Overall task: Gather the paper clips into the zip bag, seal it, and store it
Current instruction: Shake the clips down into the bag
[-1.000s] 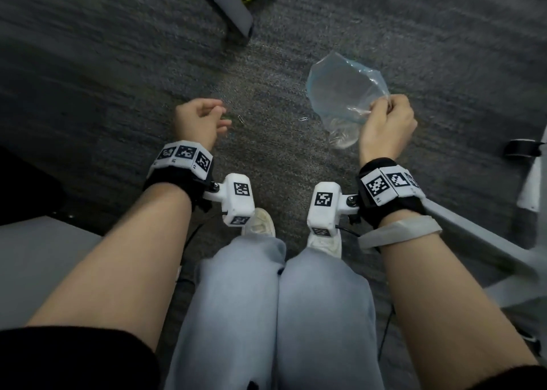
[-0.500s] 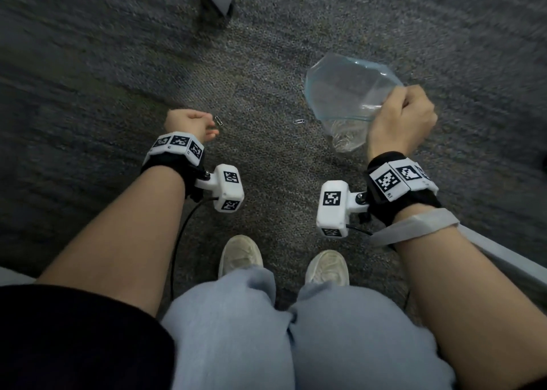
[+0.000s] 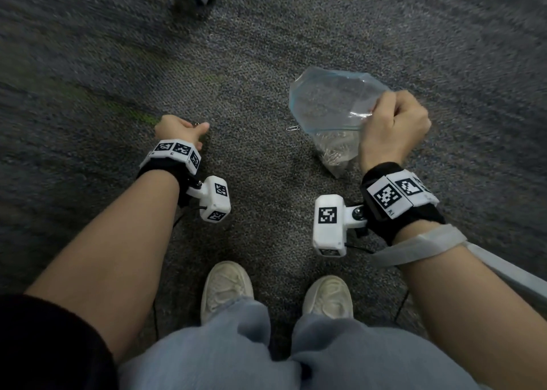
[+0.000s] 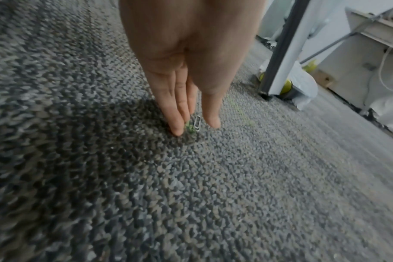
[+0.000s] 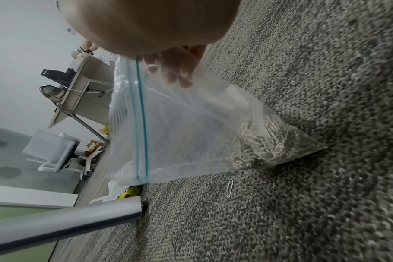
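A grey looped carpet (image 3: 266, 49) covers the floor, and everything in play lies on it or hangs just above it; the person stands over it in pale shoes (image 3: 226, 286), bending down with both arms. Largest of the task's things is the clear zip bag (image 3: 325, 105), held off the floor by the right hand (image 3: 393, 129), whose fingers are curled tight round the top edge beside the teal zip line. Gripped that way, the mouth seems to gape upward while the weight of the clips already gathered (image 5: 265, 141) pulls one bottom corner down toward the carpet, so nothing spills and the opening is ready for more. The left hand (image 4: 191, 70) reaches down with fingers straight and close together, thumb a little apart, a narrow pincer poised over a single paper clip (image 4: 197, 123) that lies on the carpet between fingertip and thumb tip; it grips nothing yet. That pose suits a thin wire that sits low in the pile. Another loose clip (image 3: 293, 128) lies on the carpet just beside the bag, so gathering is judged unfinished.
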Demonstrator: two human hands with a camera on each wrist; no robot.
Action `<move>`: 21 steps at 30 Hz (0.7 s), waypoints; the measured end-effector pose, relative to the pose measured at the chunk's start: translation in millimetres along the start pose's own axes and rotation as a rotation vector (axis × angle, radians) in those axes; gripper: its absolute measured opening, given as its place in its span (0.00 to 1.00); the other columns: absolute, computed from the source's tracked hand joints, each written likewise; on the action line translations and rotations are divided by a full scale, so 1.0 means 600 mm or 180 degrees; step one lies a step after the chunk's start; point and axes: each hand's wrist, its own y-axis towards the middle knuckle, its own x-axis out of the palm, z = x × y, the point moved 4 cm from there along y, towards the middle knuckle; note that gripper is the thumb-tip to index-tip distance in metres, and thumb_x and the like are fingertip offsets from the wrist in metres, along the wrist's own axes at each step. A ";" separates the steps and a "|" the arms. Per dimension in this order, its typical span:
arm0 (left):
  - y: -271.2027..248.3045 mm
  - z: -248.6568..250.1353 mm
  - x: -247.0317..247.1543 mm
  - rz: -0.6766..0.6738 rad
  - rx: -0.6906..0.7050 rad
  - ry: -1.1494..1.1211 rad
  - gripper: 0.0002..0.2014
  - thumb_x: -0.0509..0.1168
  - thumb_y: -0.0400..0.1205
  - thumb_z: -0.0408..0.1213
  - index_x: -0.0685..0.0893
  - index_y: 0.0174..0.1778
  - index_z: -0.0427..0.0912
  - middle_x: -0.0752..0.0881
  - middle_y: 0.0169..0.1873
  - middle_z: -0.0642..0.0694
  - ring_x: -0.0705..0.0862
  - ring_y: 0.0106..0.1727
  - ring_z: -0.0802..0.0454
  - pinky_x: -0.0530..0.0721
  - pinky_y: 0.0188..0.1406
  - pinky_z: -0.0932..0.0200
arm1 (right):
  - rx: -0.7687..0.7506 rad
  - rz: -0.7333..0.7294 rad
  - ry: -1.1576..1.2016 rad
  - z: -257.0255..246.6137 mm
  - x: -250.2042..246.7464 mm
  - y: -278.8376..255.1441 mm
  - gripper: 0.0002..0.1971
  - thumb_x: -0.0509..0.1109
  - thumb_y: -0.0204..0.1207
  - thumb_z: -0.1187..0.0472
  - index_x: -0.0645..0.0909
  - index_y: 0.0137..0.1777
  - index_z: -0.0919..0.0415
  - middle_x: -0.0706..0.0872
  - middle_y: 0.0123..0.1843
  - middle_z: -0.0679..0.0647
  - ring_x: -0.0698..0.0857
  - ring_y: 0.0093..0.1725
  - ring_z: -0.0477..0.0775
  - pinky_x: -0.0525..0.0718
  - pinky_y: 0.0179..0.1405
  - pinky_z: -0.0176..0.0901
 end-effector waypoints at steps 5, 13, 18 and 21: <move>0.016 -0.001 0.005 0.0039 0.0018 0.0287 0.12 0.76 0.71 0.32 0.79 0.27 0.42 0.87 0.35 0.38 0.87 0.28 0.47 0.88 0.26 0.58 | -0.0086 0.0029 0.0094 0.004 0.007 0.009 0.11 0.57 0.69 0.59 0.70 0.27 0.62 0.62 0.19 0.43 0.66 0.30 0.47 0.56 0.33 0.40; 0.008 0.005 0.009 -0.0412 0.0995 0.0781 0.07 0.72 0.70 0.30 0.85 0.29 0.46 0.86 0.26 0.44 0.87 0.30 0.48 0.89 0.39 0.55 | -0.0099 -0.0066 0.0220 -0.001 0.025 -0.010 0.11 0.58 0.69 0.59 0.73 0.27 0.60 0.65 0.20 0.41 0.68 0.30 0.47 0.60 0.34 0.42; -0.029 0.056 0.041 -0.1252 0.1335 -0.0116 0.06 0.70 0.73 0.23 0.83 0.40 0.38 0.82 0.26 0.46 0.80 0.17 0.65 0.80 0.20 0.72 | -0.0156 -0.0189 0.0121 -0.005 0.035 -0.015 0.13 0.58 0.69 0.58 0.67 0.23 0.56 0.64 0.20 0.41 0.68 0.30 0.51 0.61 0.34 0.43; -0.051 0.089 0.083 -0.1549 0.1573 0.0044 0.11 0.69 0.73 0.22 0.83 0.50 0.33 0.83 0.23 0.52 0.79 0.17 0.65 0.80 0.22 0.71 | -0.0152 -0.0206 0.0120 -0.005 0.033 -0.006 0.15 0.58 0.69 0.57 0.62 0.21 0.52 0.64 0.20 0.41 0.65 0.25 0.49 0.61 0.34 0.43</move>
